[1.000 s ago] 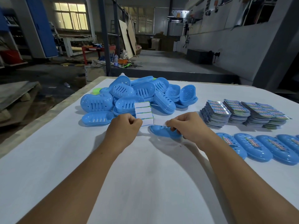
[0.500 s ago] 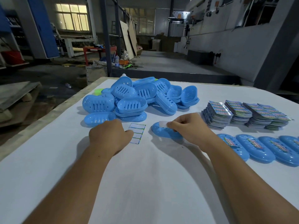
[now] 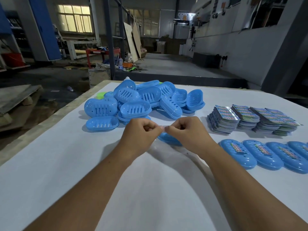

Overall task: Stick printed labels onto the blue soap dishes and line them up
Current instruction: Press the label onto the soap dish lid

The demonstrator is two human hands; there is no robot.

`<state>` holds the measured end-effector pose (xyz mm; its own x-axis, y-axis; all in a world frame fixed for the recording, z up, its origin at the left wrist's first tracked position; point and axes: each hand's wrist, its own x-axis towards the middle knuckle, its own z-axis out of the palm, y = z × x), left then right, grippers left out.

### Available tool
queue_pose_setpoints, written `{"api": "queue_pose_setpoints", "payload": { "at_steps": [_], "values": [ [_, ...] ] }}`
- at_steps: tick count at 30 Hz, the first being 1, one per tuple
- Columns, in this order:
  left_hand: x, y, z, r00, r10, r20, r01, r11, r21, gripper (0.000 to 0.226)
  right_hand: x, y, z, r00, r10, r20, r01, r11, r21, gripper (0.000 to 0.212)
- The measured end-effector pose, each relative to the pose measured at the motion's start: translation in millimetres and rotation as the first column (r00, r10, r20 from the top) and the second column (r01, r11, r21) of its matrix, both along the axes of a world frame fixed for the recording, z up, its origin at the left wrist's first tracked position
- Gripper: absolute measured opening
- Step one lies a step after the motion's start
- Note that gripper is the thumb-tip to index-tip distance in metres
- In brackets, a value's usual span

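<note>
A white-covered table (image 3: pixel 50 164) is seen to fill the lower part of the view, with a dim workshop floor behind it. A loose heap of blue soap dishes (image 3: pixel 141 100) is piled at the far centre of the table, most turned slotted side up and none seen to carry a label. To the right of the heap, stacks of printed labels (image 3: pixel 253 120) are set side by side in a row. Nearer than those stacks, a row of labelled dishes (image 3: pixel 266 154) is lined up along the right side, each lying bottom up, touching or nearly touching its neighbour, with a coloured label stuck along its middle. A single blue dish (image 3: pixel 168 139) is lying on the table just below and between the hands, partly covered by the right one. The left hand (image 3: pixel 141 134) and the right hand (image 3: pixel 185 132) are held close together above it, fingers curled and fingertips almost meeting. A small pale strip (image 3: pixel 163 127), possibly a piece of tape or sticker, appears to be pinched between both hands; the blur does not allow it to be identified with certainty.
</note>
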<state>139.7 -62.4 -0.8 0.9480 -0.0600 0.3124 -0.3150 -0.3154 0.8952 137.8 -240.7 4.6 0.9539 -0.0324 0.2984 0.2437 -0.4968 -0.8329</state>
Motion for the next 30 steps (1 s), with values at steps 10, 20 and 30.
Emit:
{"api": "queue_pose_setpoints", "payload": {
  "at_steps": [10,20,30],
  "values": [
    [-1.8,0.3,1.9,0.995,-0.080,-0.057,0.076,0.994,-0.077,0.015,-1.1,-2.3,1.3,0.997,0.076,0.032,-0.077,0.997,0.028,0.025],
    [0.2,0.9,2.5,0.994,-0.042,-0.102,0.032,0.994,-0.100,0.018,-3.9,-3.5,4.1,0.979,0.201,0.020,-0.201,0.979,0.022,0.008],
    [4.2,-0.1,-0.1,0.994,-0.068,-0.090,0.052,0.984,-0.169,0.016,2.3,-11.6,3.4,0.999,0.033,-0.003,-0.033,0.998,0.047,0.020]
  ]
}}
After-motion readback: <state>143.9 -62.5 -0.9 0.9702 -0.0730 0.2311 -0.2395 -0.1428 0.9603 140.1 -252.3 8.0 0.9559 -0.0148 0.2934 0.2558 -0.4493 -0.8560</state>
